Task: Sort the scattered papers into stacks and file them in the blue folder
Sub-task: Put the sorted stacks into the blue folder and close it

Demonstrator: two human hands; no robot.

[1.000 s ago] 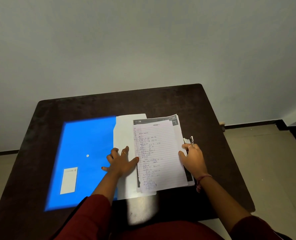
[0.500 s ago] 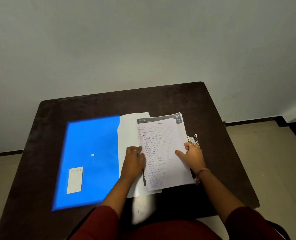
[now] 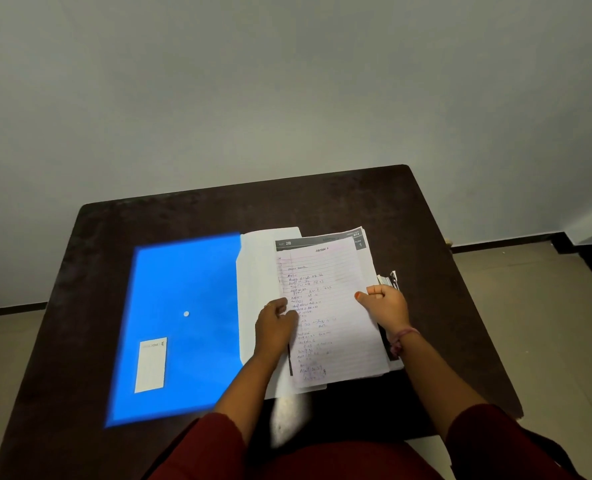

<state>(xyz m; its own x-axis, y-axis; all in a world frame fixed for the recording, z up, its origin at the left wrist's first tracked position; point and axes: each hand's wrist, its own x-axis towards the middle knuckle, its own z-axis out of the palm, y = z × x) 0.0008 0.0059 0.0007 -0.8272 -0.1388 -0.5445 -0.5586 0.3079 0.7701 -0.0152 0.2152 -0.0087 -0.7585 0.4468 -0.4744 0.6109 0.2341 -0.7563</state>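
Observation:
A blue folder [image 3: 183, 306] with a white button and a white label lies flat on the left half of the dark table [image 3: 322, 199]. Beside it on the right sits a paper stack [image 3: 325, 271] topped by a handwritten lined sheet, over a printed page and a plain white sheet. My left hand [image 3: 275, 323] grips the stack's left edge, thumb on top. My right hand [image 3: 386, 304] pinches the right edge, thumb on the lined sheet. Both hold the stack from either side.
A small bundle of folded papers or a clip [image 3: 389, 280] pokes out just beyond my right hand. The table's right edge [image 3: 460, 289] drops to a tiled floor. A grey wall stands behind the table.
My left hand slid right from the white sheet onto the stack's left edge and curled round it. My right hand shifted inward and its thumb came over the lined sheet.

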